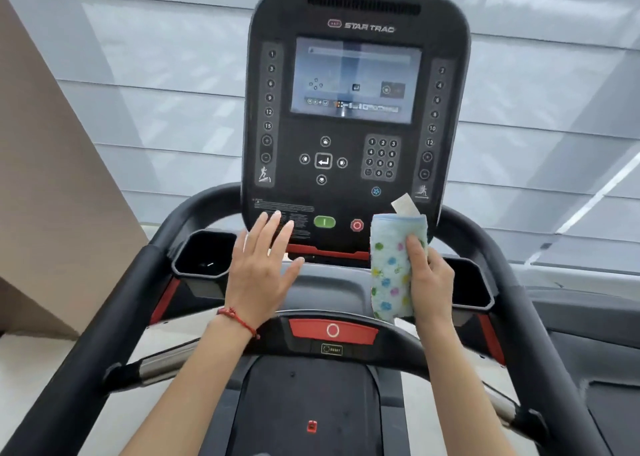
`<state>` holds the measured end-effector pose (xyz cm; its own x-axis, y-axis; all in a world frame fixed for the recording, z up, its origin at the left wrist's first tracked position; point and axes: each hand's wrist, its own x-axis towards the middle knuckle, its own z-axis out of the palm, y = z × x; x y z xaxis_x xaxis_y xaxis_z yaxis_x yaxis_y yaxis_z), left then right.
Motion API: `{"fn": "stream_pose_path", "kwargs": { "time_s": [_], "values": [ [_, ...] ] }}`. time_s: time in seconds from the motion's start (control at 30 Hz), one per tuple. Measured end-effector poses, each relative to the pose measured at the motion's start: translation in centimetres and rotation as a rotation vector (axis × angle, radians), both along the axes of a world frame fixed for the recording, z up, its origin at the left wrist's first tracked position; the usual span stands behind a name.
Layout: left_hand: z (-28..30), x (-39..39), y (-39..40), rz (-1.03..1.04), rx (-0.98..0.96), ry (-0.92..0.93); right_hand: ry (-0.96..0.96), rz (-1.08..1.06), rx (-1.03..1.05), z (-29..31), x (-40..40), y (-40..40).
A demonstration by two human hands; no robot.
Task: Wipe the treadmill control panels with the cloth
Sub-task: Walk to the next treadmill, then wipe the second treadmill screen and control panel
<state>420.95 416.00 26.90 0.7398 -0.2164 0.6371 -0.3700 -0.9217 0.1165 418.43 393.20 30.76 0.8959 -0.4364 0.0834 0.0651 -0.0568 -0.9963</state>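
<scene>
- From the head camera I see the big black control panel [358,116] standing up in front of me, filling the middle and the 12 o'clock part of the view.
- My right hand [429,279] is at about 4 o'clock from the middle. Its fingers curl round the cloth [394,265] and its thumb presses on the front, so the cloth stays folded into a long, neat pad.
- The cloth is pale blue with little coloured spots, and a white tag sticks up at its top. Its top end is in front of the bottom right corner of the panel, just to the right of the red stop button [356,225]. I cannot tell if it touches the panel yet.
- I think the cloth is held up like this so a flat side can rub the panel.
- My left hand [263,265] is at about 8 o'clock. Its fingers are straight and spread a little, and it holds nothing. The fingertips are over the small white writing at the bottom left of the panel, left of the green start button [324,222]. I cannot tell if they rest on it.
- I guess this hand is there to steady me or the panel while the other hand wipes.
- The screen [355,80] and the number keys [381,158] are higher up, well apart from the cloth, so I judge most of the wiping is not done.
</scene>
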Motion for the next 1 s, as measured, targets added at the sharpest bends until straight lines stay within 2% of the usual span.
{"fn": "stream_pose_path", "kwargs": {
  "time_s": [0.37,0.73,0.87,1.0],
  "values": [
    [1.9,11.8,1.5,-0.023,0.021,-0.036,-0.054,-0.11,-0.015,2.7,10.0,2.0],
    [1.4,20.5,2.6,-0.074,0.034,-0.164,-0.149,-0.254,-0.157,6.5,19.5,5.0],
    [0.8,21.1,2.3,-0.056,0.037,-0.187,-0.202,-0.335,-0.251,9.1,22.5,5.3],
    [0.2,21.5,2.1,-0.027,0.033,-0.228,-0.218,-0.477,-0.592,9.0,24.8,5.5]
  ]
}}
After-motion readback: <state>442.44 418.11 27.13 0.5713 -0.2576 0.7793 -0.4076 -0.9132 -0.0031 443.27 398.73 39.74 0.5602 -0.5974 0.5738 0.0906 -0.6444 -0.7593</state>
